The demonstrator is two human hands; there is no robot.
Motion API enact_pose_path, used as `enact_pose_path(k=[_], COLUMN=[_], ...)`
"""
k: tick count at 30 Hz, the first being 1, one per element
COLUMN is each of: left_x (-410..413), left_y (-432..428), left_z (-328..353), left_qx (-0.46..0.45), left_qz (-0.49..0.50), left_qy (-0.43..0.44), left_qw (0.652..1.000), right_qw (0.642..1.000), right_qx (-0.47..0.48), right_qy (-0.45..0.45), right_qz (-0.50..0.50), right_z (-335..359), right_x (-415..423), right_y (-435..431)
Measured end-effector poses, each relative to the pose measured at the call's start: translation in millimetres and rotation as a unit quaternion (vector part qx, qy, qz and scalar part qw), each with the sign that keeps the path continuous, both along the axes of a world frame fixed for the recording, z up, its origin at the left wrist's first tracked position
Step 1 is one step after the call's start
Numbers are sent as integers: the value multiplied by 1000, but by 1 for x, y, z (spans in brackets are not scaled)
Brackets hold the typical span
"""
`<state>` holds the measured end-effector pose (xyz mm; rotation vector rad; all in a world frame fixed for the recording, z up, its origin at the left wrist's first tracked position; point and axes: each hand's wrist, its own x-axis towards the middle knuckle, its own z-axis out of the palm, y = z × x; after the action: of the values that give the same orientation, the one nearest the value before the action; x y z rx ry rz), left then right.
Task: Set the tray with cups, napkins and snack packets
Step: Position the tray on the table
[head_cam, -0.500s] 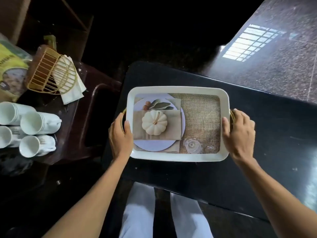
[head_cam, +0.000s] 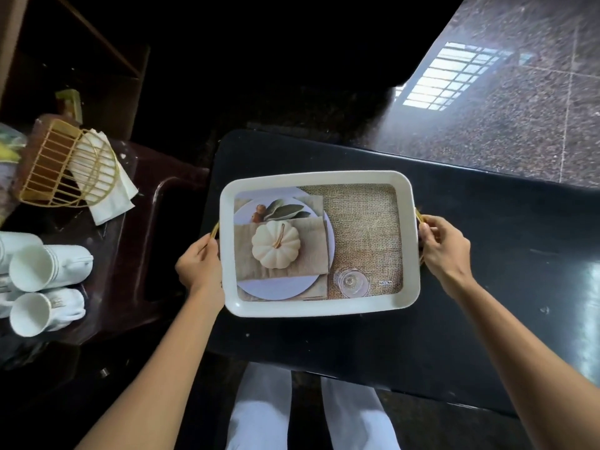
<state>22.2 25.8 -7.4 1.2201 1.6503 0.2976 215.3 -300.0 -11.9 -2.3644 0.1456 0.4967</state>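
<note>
Head view: the white-rimmed tray (head_cam: 319,309) lies flat on the black table (head_cam: 487,261), held between the 2 hands. The left hand (head_cam: 199,264) curls its fingers round the gold left handle (head_cam: 214,229); the right hand (head_cam: 443,246) pinches the gold right handle (head_cam: 419,217) between thumb and fingertips. The tray holds nothing on its printed floor.

Outward of the right hand, bare tabletop runs on to the frame's edge. Outward of the left hand, the table's rounded end lies close, and just past it stands a brown stool (head_cam: 139,241). On the stool, well apart from the left hand, white cups (head_cam: 48,267) lie on their sides, and folded napkins (head_cam: 112,203) sit in a tipped gold wire holder (head_cam: 65,164). A snack packet (head_cam: 8,147) shows only partly at the far side. Beyond both hands the table's far edge meets speckled floor (head_cam: 519,141).

Compared with 0.5 s ago, both thumbs have come off the white rim and the hands sit further out on the handles. The tray keeps its place on the table.
</note>
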Motion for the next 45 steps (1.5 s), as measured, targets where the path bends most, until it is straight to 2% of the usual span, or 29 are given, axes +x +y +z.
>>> enact_pose_path(k=[6,16,27,45], left_x=[7,43,66,64], left_y=[-9,-75,-137,-159], left_z=[5,16,7,-3], left_qx=[-5,-85,-124,-111], left_qz=[10,-62,-87,-103], left_qy=[-61,-111,-94,-47], left_qw=[998,988,984,987], right_qw=[997,979,972,976], right_qx=[9,-27,-61,-63], right_qy=[-6,-16,-23,-6], right_qz=[-74,-201,-227,-209], right_z=[10,32,18,4], right_x=[-14,-45,-35,-27], right_y=[-21,-114,-179,-196])
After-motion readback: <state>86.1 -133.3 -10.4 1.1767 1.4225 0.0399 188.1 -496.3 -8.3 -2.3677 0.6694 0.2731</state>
